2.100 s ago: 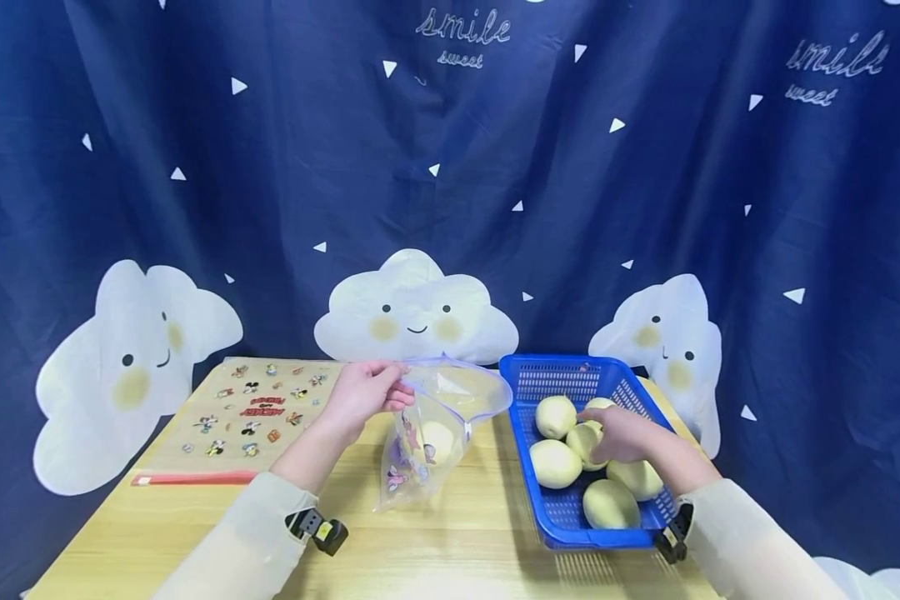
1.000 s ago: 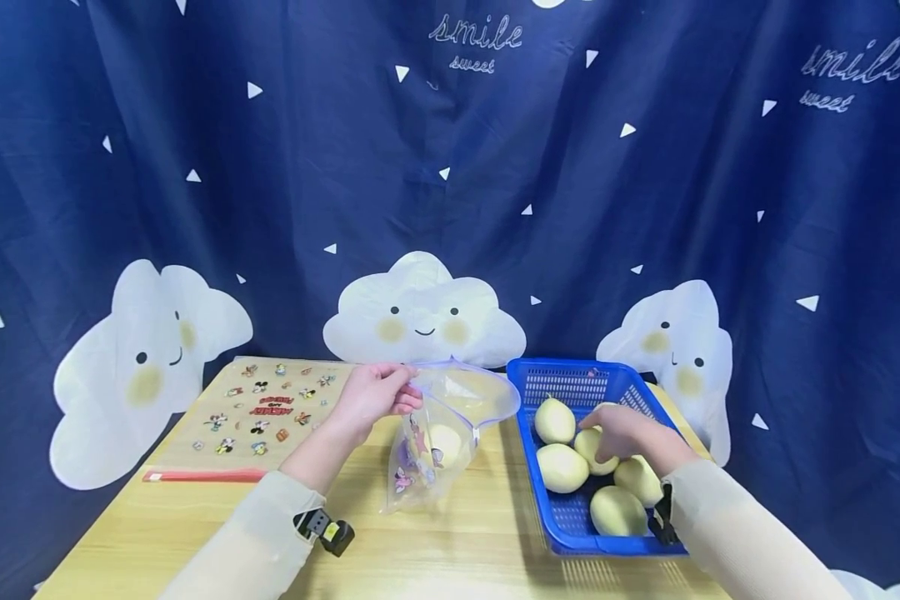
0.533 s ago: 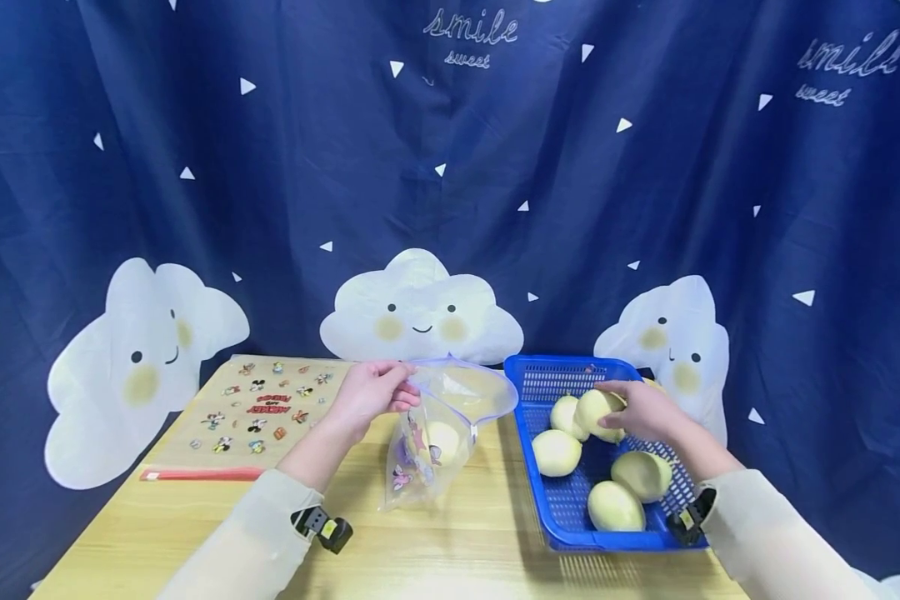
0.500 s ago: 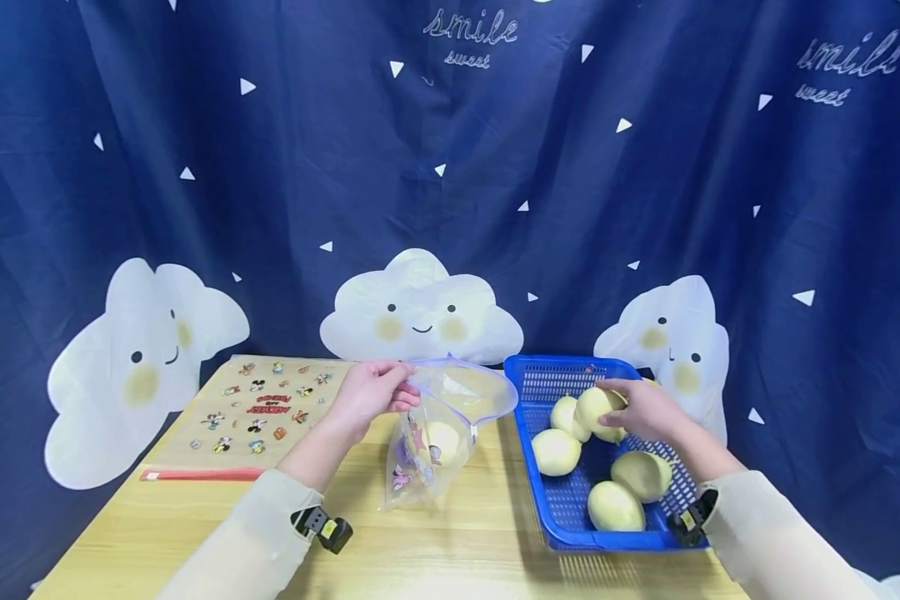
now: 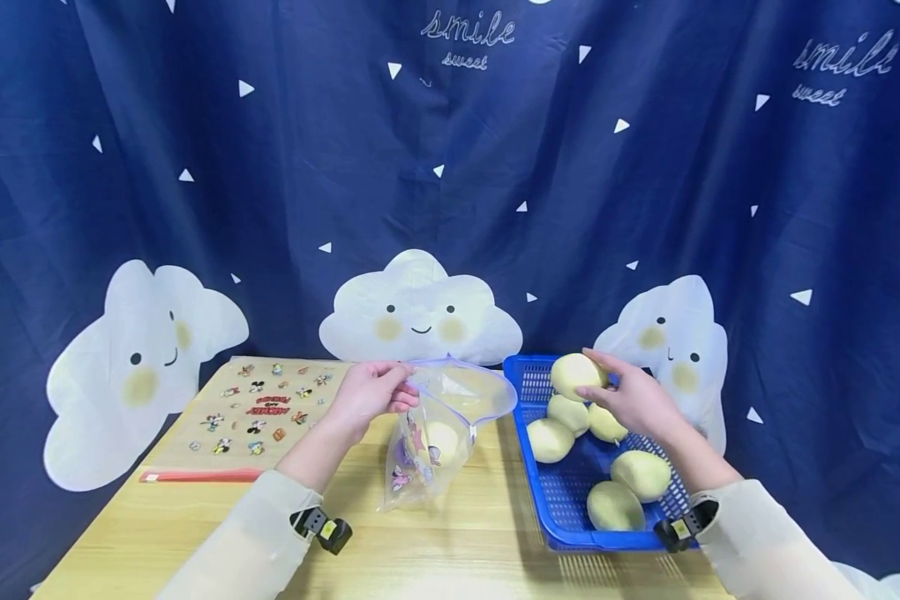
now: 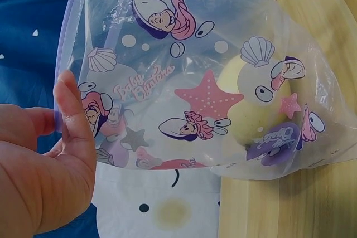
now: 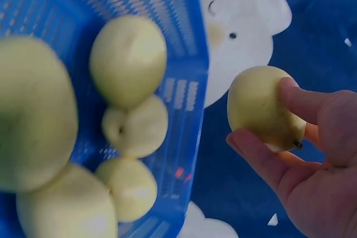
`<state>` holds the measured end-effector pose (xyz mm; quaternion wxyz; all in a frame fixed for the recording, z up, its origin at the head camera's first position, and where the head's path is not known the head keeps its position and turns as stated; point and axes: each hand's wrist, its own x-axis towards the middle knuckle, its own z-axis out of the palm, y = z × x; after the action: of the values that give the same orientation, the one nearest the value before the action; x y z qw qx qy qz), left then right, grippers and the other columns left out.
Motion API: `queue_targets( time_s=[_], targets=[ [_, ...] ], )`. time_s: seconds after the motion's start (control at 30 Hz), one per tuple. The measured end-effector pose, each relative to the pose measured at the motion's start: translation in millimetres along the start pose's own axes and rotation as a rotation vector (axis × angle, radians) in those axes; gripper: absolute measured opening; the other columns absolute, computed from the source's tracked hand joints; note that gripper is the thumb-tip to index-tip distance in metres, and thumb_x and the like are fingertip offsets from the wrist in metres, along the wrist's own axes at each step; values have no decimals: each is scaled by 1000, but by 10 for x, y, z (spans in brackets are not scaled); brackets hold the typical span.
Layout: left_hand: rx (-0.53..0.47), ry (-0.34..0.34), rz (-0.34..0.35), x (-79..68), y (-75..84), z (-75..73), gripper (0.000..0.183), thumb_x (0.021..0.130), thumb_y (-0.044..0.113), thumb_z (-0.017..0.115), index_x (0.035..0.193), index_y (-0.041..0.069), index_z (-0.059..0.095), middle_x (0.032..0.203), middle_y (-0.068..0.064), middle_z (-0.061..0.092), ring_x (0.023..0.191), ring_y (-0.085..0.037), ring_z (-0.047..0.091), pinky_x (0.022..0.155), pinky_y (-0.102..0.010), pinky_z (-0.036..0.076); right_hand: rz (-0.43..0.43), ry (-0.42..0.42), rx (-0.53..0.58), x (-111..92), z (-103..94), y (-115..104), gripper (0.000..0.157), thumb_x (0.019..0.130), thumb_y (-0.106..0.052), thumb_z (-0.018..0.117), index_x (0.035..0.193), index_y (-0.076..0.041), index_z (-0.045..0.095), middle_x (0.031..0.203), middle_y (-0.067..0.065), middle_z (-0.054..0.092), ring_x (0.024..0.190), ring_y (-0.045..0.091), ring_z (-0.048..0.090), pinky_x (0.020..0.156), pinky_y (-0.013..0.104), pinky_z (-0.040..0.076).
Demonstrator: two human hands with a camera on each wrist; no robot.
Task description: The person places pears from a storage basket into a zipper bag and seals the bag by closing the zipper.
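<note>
My left hand (image 5: 375, 392) pinches the rim of a clear zip bag (image 6: 150, 87) with purple edging and sea-creature prints. The bag's mouth gapes to the right, and one pale yellow pear (image 6: 245, 115) sits inside at the bottom. Above the far part of the blue basket (image 5: 536, 492), my right hand (image 5: 633, 400) grips another pear (image 5: 576, 377) between thumb and fingers. The right wrist view shows this held pear (image 7: 262, 107) with its dark stem toward the palm. Several more pears (image 5: 549, 440) lie in the basket.
A flat bag with cartoon prints and a red zip edge (image 5: 262, 417) lies on the left of the wooden table (image 5: 435, 558). Behind the table hangs a dark blue curtain (image 5: 435, 217) with white clouds.
My right hand has picked a pear out of the basket and raised it up and to the left. Other pears in the basket have shifted. The left hand holds the bag as before.
</note>
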<state>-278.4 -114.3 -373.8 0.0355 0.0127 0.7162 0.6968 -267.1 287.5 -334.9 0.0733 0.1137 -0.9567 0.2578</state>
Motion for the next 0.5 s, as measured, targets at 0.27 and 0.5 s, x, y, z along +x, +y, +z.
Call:
queue_targets(
  time_s=[0.27, 0.5],
  targets=[
    [4, -5, 5, -1, 9, 1, 32, 111, 16, 63, 129, -9, 72, 86, -8, 78, 68, -8, 75, 66, -18, 62, -50, 18, 106, 34, 15, -397, 69, 104, -29, 78, 163, -8, 50, 146, 25, 66, 91, 25, 65, 80, 35, 51],
    [-3, -2, 2, 1, 15, 4, 32, 111, 15, 61, 130, -9, 71, 85, -7, 78, 68, -8, 75, 66, -18, 63, -78, -42, 189, 70, 86, -766, 68, 104, -30, 78, 165, -13, 50, 159, 22, 59, 104, 28, 75, 88, 39, 62]
  ],
)
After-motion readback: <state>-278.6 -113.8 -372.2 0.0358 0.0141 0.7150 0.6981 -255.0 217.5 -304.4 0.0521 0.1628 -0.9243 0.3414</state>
